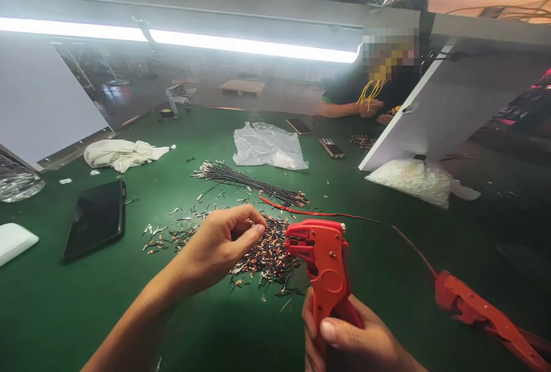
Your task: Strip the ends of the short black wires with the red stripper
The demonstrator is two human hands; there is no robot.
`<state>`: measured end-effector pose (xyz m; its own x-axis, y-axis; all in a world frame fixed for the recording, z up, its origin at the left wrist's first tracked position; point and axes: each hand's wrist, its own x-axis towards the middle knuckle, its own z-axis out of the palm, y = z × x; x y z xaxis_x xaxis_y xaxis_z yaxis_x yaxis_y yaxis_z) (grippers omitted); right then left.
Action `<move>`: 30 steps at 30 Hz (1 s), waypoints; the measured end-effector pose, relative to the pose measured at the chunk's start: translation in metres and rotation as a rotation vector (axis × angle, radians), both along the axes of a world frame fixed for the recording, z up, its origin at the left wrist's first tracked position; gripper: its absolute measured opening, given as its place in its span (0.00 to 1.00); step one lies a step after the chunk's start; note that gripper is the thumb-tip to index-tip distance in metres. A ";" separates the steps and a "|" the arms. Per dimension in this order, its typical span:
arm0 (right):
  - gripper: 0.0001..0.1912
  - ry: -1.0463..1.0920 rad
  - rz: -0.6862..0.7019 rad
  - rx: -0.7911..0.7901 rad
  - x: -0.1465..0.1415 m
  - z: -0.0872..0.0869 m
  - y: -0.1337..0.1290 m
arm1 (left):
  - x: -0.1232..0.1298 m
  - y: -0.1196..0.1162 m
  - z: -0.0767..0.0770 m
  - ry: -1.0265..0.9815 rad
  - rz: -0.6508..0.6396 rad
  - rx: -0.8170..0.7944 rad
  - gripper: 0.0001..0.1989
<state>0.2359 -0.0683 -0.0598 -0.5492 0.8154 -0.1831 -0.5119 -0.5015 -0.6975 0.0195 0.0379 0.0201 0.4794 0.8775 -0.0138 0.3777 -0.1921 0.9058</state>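
Observation:
My right hand [344, 332] is wrapped round the handles of a red wire stripper [329, 268], which stands upright with its jaws pointing left. My left hand [228, 240] is closed, thumb and forefinger pressed together just left of those jaws. Whatever may be between these fingertips is too small or hidden to make out. Under and behind both hands spreads a pile of short black wire offcuts with copper ends [271, 251]. Just beyond it lies a bundle of long black wires [253, 182] with bared tips.
A second red wire stripper [486, 309] lies at right, near a thin red cord [310, 212]. Phones [97, 217], a clear plastic bag [269, 145], a white cloth [123, 154] and a bag of small white parts [408, 179] rest on the green table. Across it, a person [353, 96] holds yellow wires.

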 end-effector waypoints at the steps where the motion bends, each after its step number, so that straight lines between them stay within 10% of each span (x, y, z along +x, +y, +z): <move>1: 0.15 -0.011 -0.001 -0.009 0.000 0.000 0.000 | 0.000 0.000 0.000 -0.005 -0.001 -0.010 0.11; 19: 0.16 -0.019 0.014 -0.011 0.002 0.004 -0.001 | 0.002 -0.004 -0.003 0.085 -0.152 0.371 0.08; 30: 0.18 -0.114 0.049 0.097 0.001 0.006 -0.001 | -0.002 -0.006 0.005 0.029 -0.134 0.037 0.11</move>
